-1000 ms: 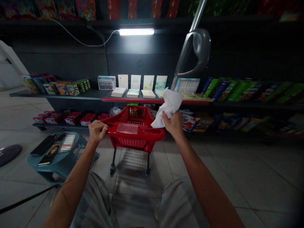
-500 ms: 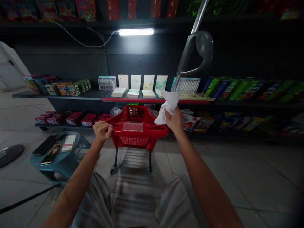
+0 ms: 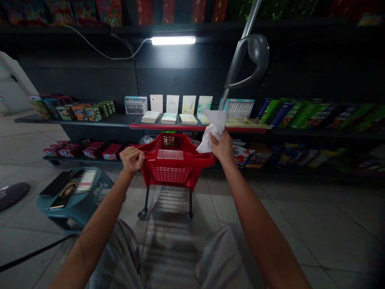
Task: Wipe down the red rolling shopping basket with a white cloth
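My left hand (image 3: 131, 159) grips the left rim of a red plastic wheeled shopping basket (image 3: 165, 176). My right hand (image 3: 221, 147) is closed on a crumpled white cloth (image 3: 213, 130), which rises above my fingers and hangs down at their left. That hand is just above the basket's right rim, and I cannot tell whether they touch. A clear plastic panel (image 3: 170, 154) lies across the basket's top. The basket stands on thin dark legs with small wheels, and its inside is mostly hidden.
A teal plastic stool (image 3: 72, 204) holding a phone and other flat items stands left of my arm. Dark store shelves with cards and boxes lie ahead. A metal pole with a grey looped handle (image 3: 252, 52) rises at upper right. A black cable (image 3: 36, 253) crosses the tiled floor.
The basket has rolled slightly farther ahead and to the right, with my left hand still on it. My right hand has shifted the same way, and the cloth is more tightly gathered.
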Demonstrator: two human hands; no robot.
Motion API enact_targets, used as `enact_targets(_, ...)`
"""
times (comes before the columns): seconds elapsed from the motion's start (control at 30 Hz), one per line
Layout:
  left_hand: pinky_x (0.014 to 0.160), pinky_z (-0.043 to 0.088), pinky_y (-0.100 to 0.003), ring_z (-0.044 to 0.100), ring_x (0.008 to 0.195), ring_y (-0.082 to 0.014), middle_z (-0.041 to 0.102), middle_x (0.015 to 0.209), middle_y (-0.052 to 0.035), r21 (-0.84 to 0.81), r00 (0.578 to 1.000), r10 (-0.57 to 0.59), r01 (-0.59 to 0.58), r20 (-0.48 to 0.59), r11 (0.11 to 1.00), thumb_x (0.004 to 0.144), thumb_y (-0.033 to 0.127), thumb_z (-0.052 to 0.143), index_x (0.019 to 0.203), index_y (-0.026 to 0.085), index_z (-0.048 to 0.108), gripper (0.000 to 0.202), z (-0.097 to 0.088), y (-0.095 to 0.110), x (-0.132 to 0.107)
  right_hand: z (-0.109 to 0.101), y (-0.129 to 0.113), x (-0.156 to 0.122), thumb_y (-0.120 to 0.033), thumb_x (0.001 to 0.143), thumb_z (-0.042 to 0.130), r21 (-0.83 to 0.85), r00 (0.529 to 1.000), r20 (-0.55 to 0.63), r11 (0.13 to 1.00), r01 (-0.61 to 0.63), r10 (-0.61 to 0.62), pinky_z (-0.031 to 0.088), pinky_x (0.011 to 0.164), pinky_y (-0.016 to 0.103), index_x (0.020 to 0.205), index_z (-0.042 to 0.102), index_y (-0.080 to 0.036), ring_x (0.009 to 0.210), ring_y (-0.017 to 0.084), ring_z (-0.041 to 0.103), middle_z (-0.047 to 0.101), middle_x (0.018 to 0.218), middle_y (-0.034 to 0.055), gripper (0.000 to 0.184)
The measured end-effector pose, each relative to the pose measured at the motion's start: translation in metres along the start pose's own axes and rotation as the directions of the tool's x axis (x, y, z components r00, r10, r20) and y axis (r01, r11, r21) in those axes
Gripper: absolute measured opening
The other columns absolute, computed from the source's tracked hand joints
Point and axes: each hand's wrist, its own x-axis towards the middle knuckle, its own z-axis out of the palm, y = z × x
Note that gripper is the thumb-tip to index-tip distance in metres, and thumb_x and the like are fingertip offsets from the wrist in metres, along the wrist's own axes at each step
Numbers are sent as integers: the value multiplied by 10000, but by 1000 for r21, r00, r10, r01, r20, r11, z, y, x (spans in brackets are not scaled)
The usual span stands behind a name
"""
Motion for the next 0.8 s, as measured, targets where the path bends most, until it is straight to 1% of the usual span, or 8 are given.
enact_targets(0.2, 635, 364, -376, 534, 546, -183, 569, 512, -40, 15, 1000, -24, 23, 13, 1000, 924, 332, 459, 522, 236, 536, 420, 0, 1, -6, 5, 0, -9, -422, 906, 549, 18, 999, -37, 1000, 2, -1, 552, 933, 536, 1274, 579, -107, 1068, 402, 693, 718, 1123, 246, 485)
enact_targets(0.33, 641, 362, -380, 527, 561, -191, 586, 528, -47, 41, 999, -37, 36, 12, 998, 921, 319, 453, 528, 239, 522, 407, 4, 0, 1, 2, -9, -5, -365, 887, 570, 38, 998, -64, 999, -12, 15, 547, 966, 556, 1228, 619, -96, 1073, 388, 678, 706, 1084, 229, 437)
enact_targets(0.43, 641, 355, -380, 520, 557, -190, 584, 527, -47, 62, 999, -47, 46, 18, 997, 912, 300, 457, 527, 238, 507, 393, 6, 0, 6, -15, -31, -8, -229, 833, 584, 26, 984, -161, 996, 82, -77, 493, 1099, 547, 1227, 659, -137, 1279, 351, 577, 611, 1323, 200, 412)
enact_targets(0.5, 639, 352, -377, 528, 561, -189, 582, 528, -47, 63, 998, -51, 49, 23, 997, 903, 291, 464, 532, 235, 513, 378, 6, -1, 6, -24, -52, -15, -131, 798, 564, 15, 965, -205, 985, 172, -165, 448, 1164, 531, 1274, 674, -194, 1380, 313, 492, 507, 1456, 142, 493)
enact_targets(0.57, 635, 350, -374, 536, 564, -189, 583, 530, -47, 59, 999, -46, 45, 21, 997, 896, 285, 468, 539, 233, 523, 365, 6, -3, 5, -26, -78, -25, -67, 787, 539, 67, 959, -127, 962, 264, -255, 461, 1157, 503, 1314, 684, -234, 1354, 282, 508, 516, 1428, 114, 572)
enact_targets(0.63, 630, 352, -371, 533, 559, -188, 584, 530, -46, 52, 999, -33, 33, 9, 998, 892, 280, 467, 542, 233, 528, 358, 5, -4, 5, -18, -105, -32, -50, 786, 553, 198, 922, 81, 912, 358, -379, 501, 1109, 463, 1298, 710, -223, 1259, 262, 573, 584, 1339, 115, 562)
enact_targets(0.73, 626, 352, -367, 524, 552, -186, 590, 533, -46, 59, 999, -41, 40, 21, 997, 891, 275, 459, 538, 233, 518, 361, 6, -3, 10, 2, -140, -41, -43, 790, 586, 369, 745, 368, 823, 431, -556, 504, 1082, 441, 1269, 739, -214, 1196, 249, 604, 655, 1281, 102, 531)
enact_targets(0.8, 632, 352, -367, 526, 557, -185, 601, 545, -49, 71, 996, -63, 59, 56, 996, 898, 269, 452, 541, 232, 510, 364, 6, -2, 16, 12, -157, -45, -37, 784, 602, 360, 683, 436, 809, 465, -586, 471, 1109, 457, 1288, 735, -224, 1228, 258, 580, 664, 1314, 88, 554)
